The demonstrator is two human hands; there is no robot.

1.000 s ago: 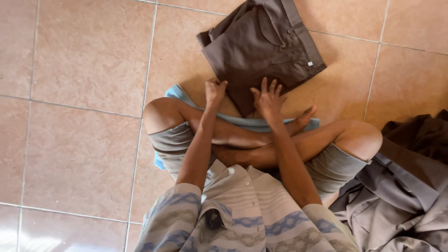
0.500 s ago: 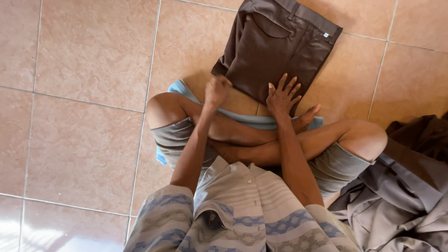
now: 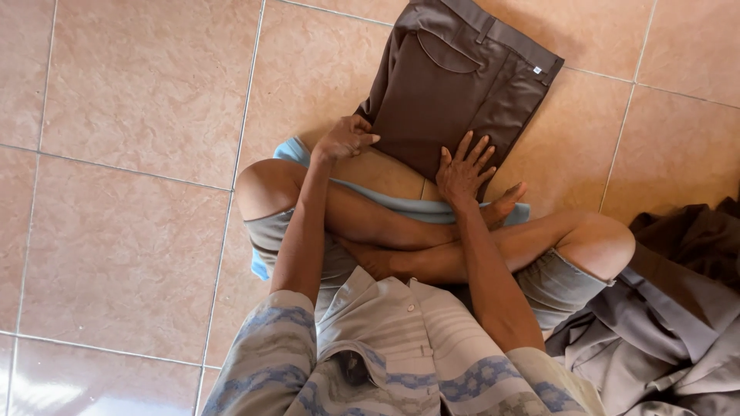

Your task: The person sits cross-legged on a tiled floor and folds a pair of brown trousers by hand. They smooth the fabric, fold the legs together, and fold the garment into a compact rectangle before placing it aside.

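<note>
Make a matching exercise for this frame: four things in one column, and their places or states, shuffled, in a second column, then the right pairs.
Things:
1. folded brown trousers
2. left hand
3. right hand
4. heap of grey-brown clothes

Places or states:
A. spread flat on the near end of the trousers
B. lying crumpled on the floor beside the person's right knee
C. curled at the trousers' left edge
D. lying folded on the tiled floor in front of the crossed legs

Pairs: 1-D, 2-C, 3-A, 4-B
</note>
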